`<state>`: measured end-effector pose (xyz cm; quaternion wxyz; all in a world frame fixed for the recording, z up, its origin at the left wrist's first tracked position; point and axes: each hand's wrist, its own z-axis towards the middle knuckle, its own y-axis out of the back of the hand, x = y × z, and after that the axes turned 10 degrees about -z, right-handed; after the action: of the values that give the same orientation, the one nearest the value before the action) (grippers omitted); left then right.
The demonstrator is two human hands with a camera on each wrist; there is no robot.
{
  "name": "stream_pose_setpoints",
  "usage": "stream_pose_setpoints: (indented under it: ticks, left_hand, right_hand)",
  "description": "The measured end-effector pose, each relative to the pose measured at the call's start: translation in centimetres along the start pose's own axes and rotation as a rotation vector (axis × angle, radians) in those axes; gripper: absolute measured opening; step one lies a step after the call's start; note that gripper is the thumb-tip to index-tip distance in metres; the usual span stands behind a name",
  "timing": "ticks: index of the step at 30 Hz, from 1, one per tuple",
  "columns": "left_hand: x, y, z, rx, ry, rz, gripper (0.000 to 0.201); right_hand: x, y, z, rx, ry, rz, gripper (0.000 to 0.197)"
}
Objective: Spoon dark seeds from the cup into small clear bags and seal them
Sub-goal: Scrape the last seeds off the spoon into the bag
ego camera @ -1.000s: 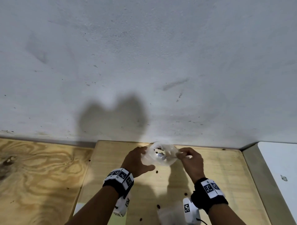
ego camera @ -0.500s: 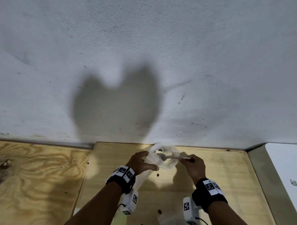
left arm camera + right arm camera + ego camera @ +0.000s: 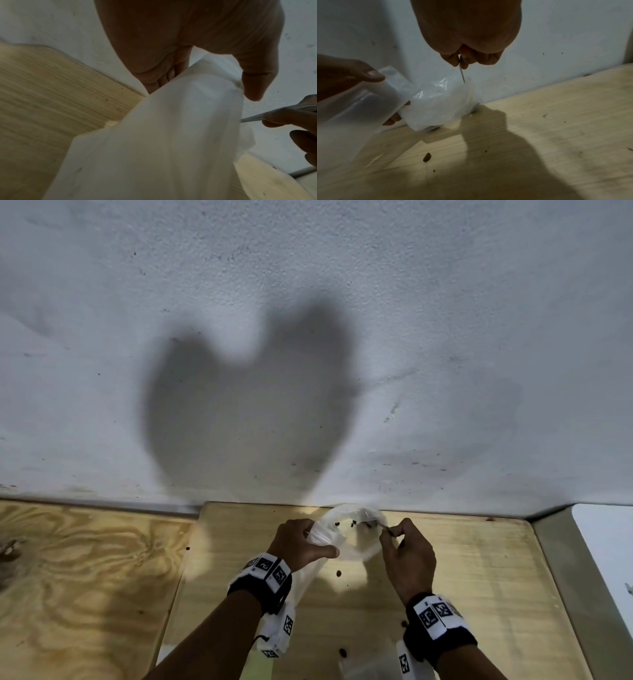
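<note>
A clear plastic cup [image 3: 354, 542] lies tilted against the wall at the back of the pale wooden board [image 3: 479, 577], with a few dark seeds [image 3: 352, 522] inside. My left hand [image 3: 301, 542] grips a clear bag [image 3: 171, 135] that hangs down past my wrist. Its thumb [image 3: 373, 74] presses the bag's top, and its fingers touch the cup [image 3: 440, 105]. My right hand [image 3: 404, 549] pinches the handle of a thin metal spoon [image 3: 462, 74], whose bowl [image 3: 368, 522] dips into the cup's mouth.
Loose seeds [image 3: 339, 573] [image 3: 427, 157] lie scattered on the board. A grey-white wall [image 3: 308, 337] rises right behind the cup. Darker plywood [image 3: 85, 577] lies to the left and a white surface [image 3: 603, 542] to the right. Clear plastic [image 3: 363, 669] shows at the bottom edge.
My view has tipped up a little. Both hands stay at the cup. The right hand has shifted on the spoon handle, and the spoon's bowl now reaches deeper into the cup.
</note>
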<state>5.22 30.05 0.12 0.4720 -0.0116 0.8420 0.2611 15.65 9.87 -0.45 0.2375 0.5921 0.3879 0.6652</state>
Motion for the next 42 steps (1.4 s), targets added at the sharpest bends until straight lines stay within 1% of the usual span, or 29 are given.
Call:
stream_pose_setpoints:
  ticks: [2, 5, 10, 13, 14, 16, 20, 23, 25, 27, 29, 30, 32, 34, 36, 39, 42]
  left_hand:
    - [-0.1, 0.0, -0.1, 0.001, -0.012, -0.002, 0.055]
    - [-0.5, -0.1, -0.6, 0.008, -0.041, -0.017, 0.053]
    - [-0.7, -0.9, -1.0, -0.022, -0.045, -0.044, 0.067]
    - [-0.7, -1.4, -1.1, -0.016, -0.021, -0.066, 0.067]
    - [-0.7, -1.5, -1.1, -0.011, -0.019, -0.074, 0.067]
    - [-0.8, -1.7, -1.2, -0.002, -0.016, -0.086, 0.068]
    - [-0.9, -1.6, -1.1, 0.006, -0.007, -0.081, 0.069]
    - [-0.9, -1.3, -1.1, 0.013, -0.004, -0.062, 0.073]
    - [-0.9, -1.2, -1.1, 0.014, -0.003, -0.049, 0.077]
    - [-1.0, -1.3, -1.0, 0.022, -0.008, -0.035, 0.079]
    - [-1.0, -1.3, -0.9, 0.025, -0.020, -0.025, 0.075]
    - [-1.1, -1.4, -0.9, 0.026, -0.028, -0.022, 0.072]
    - [-1.3, -1.5, -1.0, 0.034, -0.042, -0.013, 0.068]
    - [-1.3, -1.7, -1.0, 0.042, -0.051, -0.012, 0.063]
    - [-1.1, -1.8, -1.0, 0.045, -0.061, -0.013, 0.057]
    - [-0.5, -1.7, -0.8, 0.057, -0.055, -0.014, 0.055]
    - [0.0, -1.4, -0.7, 0.055, -0.039, -0.007, 0.063]
  right_hand:
    - [-0.2, -0.1, -0.2, 0.005, 0.001, 0.006, 0.028]
    - [-0.2, 0.2, -0.5, 0.010, 0.056, 0.024, 0.027]
    - [0.1, 1.4, -1.2, -0.020, 0.208, -0.115, 0.021]
    - [-0.1, 1.2, -1.5, -0.043, 0.316, -0.196, 0.020]
    - [-0.2, 0.9, -1.5, -0.043, 0.314, -0.215, 0.023]
    - [-0.5, 0.3, -1.6, -0.018, 0.263, -0.213, 0.026]
    - [-0.8, -0.5, -1.8, 0.045, 0.141, -0.083, 0.031]
    - [-1.3, -0.4, -1.8, 0.001, 0.051, 0.011, 0.032]
    - [-1.5, -0.2, -1.7, -0.041, 0.022, -0.002, 0.032]
    - [-1.3, -0.2, -1.9, -0.044, 0.037, -0.054, 0.028]
    - [-0.8, -0.5, -2.4, -0.028, 0.091, -0.099, 0.024]
    - [-0.6, -0.5, -2.6, -0.024, 0.133, -0.112, 0.026]
    - [-0.4, -0.5, -2.7, -0.039, 0.192, -0.125, 0.037]
    - [-0.2, -0.3, -2.4, -0.079, 0.173, -0.138, 0.043]
    - [-0.2, -0.5, -2.3, -0.090, 0.154, -0.141, 0.043]
    - [-0.4, -1.1, -2.3, -0.051, 0.125, -0.082, 0.035]
    - [-1.0, -1.4, -2.3, 0.018, 0.075, -0.033, 0.033]
